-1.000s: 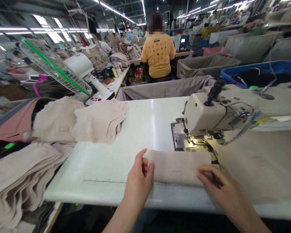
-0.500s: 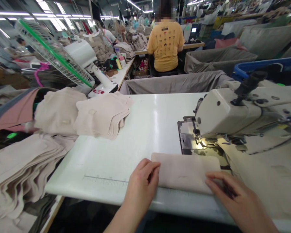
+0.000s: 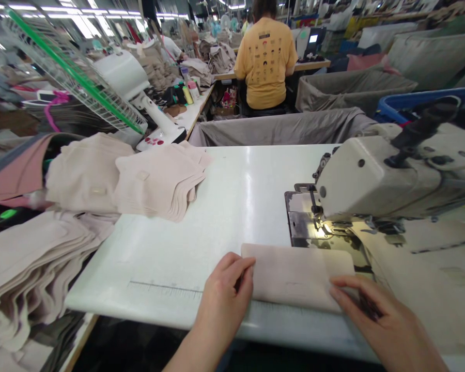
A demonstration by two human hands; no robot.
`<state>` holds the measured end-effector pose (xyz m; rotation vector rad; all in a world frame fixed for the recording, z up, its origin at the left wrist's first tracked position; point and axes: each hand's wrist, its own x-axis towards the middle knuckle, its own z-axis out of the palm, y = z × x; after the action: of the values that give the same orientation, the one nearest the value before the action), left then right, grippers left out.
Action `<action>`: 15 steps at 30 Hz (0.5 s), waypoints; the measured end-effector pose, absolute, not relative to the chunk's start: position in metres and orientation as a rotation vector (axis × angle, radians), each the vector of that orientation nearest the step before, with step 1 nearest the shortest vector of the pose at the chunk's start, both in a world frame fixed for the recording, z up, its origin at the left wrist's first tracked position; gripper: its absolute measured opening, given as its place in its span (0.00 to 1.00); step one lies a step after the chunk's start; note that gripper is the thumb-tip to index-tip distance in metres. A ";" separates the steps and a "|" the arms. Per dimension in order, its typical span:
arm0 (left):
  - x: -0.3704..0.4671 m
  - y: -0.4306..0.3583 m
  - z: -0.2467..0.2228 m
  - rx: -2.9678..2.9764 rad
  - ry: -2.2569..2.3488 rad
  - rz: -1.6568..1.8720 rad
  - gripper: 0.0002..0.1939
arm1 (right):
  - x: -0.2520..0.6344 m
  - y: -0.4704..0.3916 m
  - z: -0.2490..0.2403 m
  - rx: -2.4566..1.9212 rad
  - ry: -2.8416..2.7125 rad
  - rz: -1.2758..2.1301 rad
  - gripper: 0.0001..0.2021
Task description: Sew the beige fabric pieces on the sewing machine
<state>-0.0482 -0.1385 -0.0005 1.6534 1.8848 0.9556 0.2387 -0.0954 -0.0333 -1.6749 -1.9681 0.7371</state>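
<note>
A long workshop hall lit by rows of white tubes stretches out beyond my glossy white bench (image 3: 170,243). On the bench, near its front edge, lies a flat oblong panel of pale beige cloth with rounded corners (image 3: 294,274); I take it as the centre of my clock. It bears a small faint mark, too indistinct to read.

At nine o'clock my left hand (image 3: 230,287) pinches the panel's end between thumb and forefinger. Towards four o'clock my right hand (image 3: 380,310) does likewise at the other end, its fingertips close together on the cloth.

A black ruler scale (image 3: 163,285) is printed along the bench from nine o'clock, its figures too small to read. At two o'clock stands a cream metal sewing machine (image 3: 372,181), its lamp lighting a worn steel plate (image 3: 302,223) just beyond the panel.

A fanned stack of pale beige cloth pieces (image 3: 158,178) sits at ten o'clock, and past it a white fan with a green-rimmed wire cage (image 3: 122,75). At twelve o'clock, behind a grey cloth-lined bin (image 3: 282,129), a person in a yellow T-shirt (image 3: 265,62) has their back to me; the shirt carries a dark printed block above rows of little pictures, its lettering illegible from here.
</note>
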 end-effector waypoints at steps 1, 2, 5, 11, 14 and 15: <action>-0.048 -0.139 -0.001 1.654 1.886 0.950 0.12 | 0.239 -0.095 -0.033 -1.676 -1.967 0.740 0.16; -0.048 -0.139 -0.001 1.656 1.888 0.944 0.12 | 0.240 -0.095 -0.034 -1.678 -1.966 0.745 0.16; -0.049 -0.138 0.000 1.671 1.898 0.925 0.12 | 0.239 -0.095 -0.035 -1.678 -1.960 0.767 0.16; -0.050 -0.133 0.005 1.730 1.891 0.909 0.13 | 0.224 -0.100 -0.023 -1.768 -1.779 0.716 0.16; -0.052 -0.130 0.006 1.788 1.873 0.940 0.13 | 0.217 -0.099 -0.015 -1.709 -1.720 0.788 0.13; -0.053 -0.129 0.005 1.809 1.870 0.947 0.13 | 0.216 -0.098 -0.013 -1.693 -1.707 0.823 0.12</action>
<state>-0.0534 -0.1290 0.0054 1.8091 1.8699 0.9473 0.2163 -0.0976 -0.0132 -1.6934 -1.7066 0.8225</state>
